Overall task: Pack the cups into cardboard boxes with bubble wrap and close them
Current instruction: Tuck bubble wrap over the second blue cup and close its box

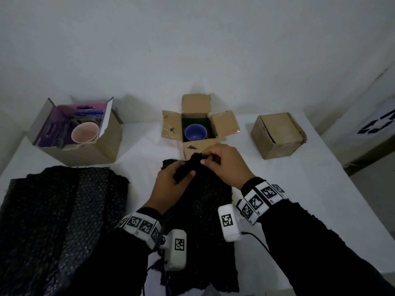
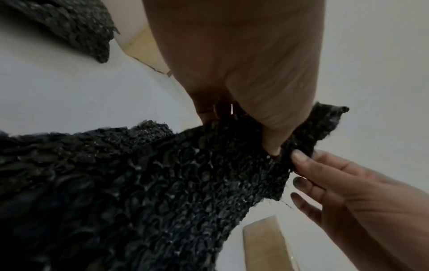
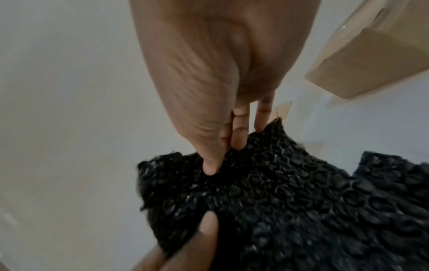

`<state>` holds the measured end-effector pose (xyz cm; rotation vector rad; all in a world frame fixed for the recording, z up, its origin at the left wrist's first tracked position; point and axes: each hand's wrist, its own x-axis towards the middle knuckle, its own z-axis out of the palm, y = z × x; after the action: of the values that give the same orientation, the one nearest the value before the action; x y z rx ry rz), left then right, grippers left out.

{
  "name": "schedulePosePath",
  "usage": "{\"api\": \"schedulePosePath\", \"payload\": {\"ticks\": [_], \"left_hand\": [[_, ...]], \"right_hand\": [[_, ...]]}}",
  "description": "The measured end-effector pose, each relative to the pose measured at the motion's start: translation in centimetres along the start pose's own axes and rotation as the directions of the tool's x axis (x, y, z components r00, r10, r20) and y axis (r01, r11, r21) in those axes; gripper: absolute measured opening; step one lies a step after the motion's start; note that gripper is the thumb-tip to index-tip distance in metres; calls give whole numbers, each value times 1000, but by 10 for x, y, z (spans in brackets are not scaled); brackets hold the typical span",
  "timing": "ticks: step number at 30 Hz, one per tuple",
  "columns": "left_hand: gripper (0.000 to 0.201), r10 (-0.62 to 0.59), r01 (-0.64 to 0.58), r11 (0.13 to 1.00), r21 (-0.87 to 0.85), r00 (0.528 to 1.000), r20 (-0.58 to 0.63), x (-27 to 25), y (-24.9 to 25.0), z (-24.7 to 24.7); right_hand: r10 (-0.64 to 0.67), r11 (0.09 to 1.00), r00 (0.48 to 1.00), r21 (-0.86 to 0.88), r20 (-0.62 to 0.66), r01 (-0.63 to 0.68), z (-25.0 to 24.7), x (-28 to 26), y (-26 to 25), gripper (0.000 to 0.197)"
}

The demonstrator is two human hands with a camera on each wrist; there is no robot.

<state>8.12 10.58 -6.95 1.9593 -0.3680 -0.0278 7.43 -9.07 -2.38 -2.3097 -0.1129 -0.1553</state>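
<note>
Both the left hand (image 1: 171, 180) and right hand (image 1: 224, 165) pinch the black bubble wrap sheet (image 1: 205, 210) just before the open box (image 1: 171, 129) holding the blue cup (image 1: 195, 132), probably padding next.

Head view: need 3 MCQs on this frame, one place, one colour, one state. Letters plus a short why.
1. Where is the blue cup?
A. In the middle box
B. On the bare table
C. In the closed box

2. What colour is the cup in the left box?
A. Green
B. Pink
C. Yellow

3. What state is the right-hand box in?
A. Flaps spread open
B. Crushed flat
C. Closed

Key:
1 A, the blue cup sits between the middle box's opened flaps.
2 B, the pink cup leans inside the left box.
3 C, its top flaps are folded down.

Both hands, left hand and right hand, pinch the black bubble wrap.
</note>
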Motion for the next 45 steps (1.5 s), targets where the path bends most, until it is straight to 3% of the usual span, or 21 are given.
{"api": "schedulePosePath", "payload": {"ticks": [4, 8, 10, 12, 16, 19, 20, 22, 24, 26, 28, 29, 31, 33, 36, 39, 42, 45], "left_hand": [[18, -53, 66, 993, -99, 990, 128, 0, 6, 2], [26, -201, 260, 952, -161, 929, 310, -5, 6, -1], [30, -219, 298, 922, -246, 928, 302, -4, 11, -5], [25, -184, 237, 947, -216, 953, 239, 4, 12, -10], [18, -125, 175, 961, -213, 966, 227, 24, 27, -22], [36, -85, 148, 965, -216, 958, 274, 37, 34, -33], [40, -80, 127, 979, -156, 957, 280, 41, 32, -35], [17, -47, 21, 995, 94, 958, 281, 49, 34, -40], [24, 79, -156, 955, 251, 954, 291, 55, 37, -38], [12, 202, -293, 914, 280, 928, 313, 61, 49, -35], [18, 294, -407, 864, 296, 885, 360, 68, 59, -30], [26, 291, -422, 845, 328, 878, 380, 72, 63, -28], [31, 273, -436, 779, 452, 883, 382, 79, 70, -27], [28, 221, -395, 756, 522, 904, 365, 84, 71, -30], [41, 21, -317, 745, 587, 891, 454, 92, 70, -31], [12, -112, -262, 745, 613, 857, 502, 104, 69, -24], [12, -175, -120, 841, 528, 863, 474, 123, 62, -20], [23, -142, -53, 902, 428, 901, 410, 143, 58, -22]], "right_hand": [[61, 980, 996, 192, -60, -49, -15, 4, -8, 19], [299, 767, 945, 622, -130, -157, -35, 1, -18, 27], [382, 697, 913, 693, -143, -183, -47, -1, -18, 26], [419, 661, 898, 723, -134, -201, -55, -2, -18, 30], [340, 801, 936, 551, -94, -236, -64, -1, -13, 48], [247, 922, 968, 297, 40, -247, -72, 0, 2, 51], [248, 951, 966, 174, 73, -257, -73, 3, 10, 50], [230, 971, 972, -85, 53, -225, -72, 9, 22, 39], [124, 969, 992, -213, -22, -126, -66, 13, 24, 26], [2, 987, 999, -163, 54, 7, -61, 20, 21, 48], [29, 993, 962, -117, 272, 3, -57, 26, 16, 66], [72, 990, 926, -138, 371, -22, -57, 29, 14, 65], [140, 979, 877, -196, 459, -54, -56, 37, 20, 39], [159, 976, 877, -207, 453, -70, -60, 39, 22, 6], [127, 990, 902, -110, 413, -89, -69, 47, 21, 12], [94, 995, 909, -58, 406, -77, -78, 61, 19, 16], [64, 996, 926, 28, 373, -80, -85, 73, 18, 10], [92, 936, 934, 289, 346, -199, -84, 87, 23, 28]]}}
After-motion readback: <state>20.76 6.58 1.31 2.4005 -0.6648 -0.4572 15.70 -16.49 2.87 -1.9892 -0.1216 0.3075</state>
